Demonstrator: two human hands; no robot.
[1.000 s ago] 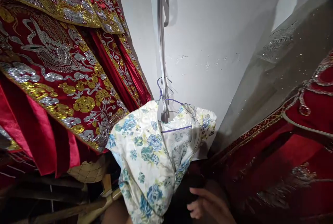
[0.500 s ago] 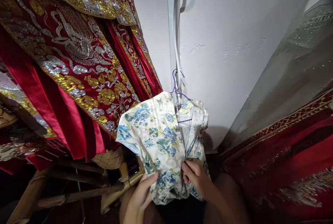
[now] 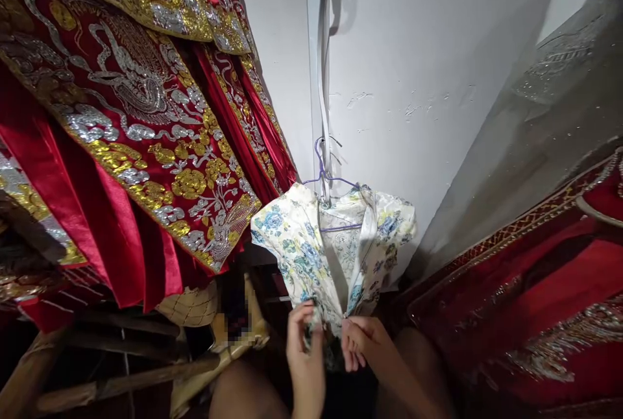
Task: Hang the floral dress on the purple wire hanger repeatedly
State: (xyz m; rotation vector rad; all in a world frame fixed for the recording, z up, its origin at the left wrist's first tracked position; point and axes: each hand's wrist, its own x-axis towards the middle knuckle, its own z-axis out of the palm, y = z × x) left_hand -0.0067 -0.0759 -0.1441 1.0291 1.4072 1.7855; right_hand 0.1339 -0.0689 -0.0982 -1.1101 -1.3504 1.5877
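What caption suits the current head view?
Left hand and right hand at the front of a floral blouse on a purple hanger, beside red embroidered cloth.

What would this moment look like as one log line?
left hand: at lower front of shirt | right hand: pinching shirt's front edge | shirt: on purple hanger, neck open | red cloth: hanging at left

Head-worn camera, close, facing forward and down over floral blouse (image 3: 302, 251).
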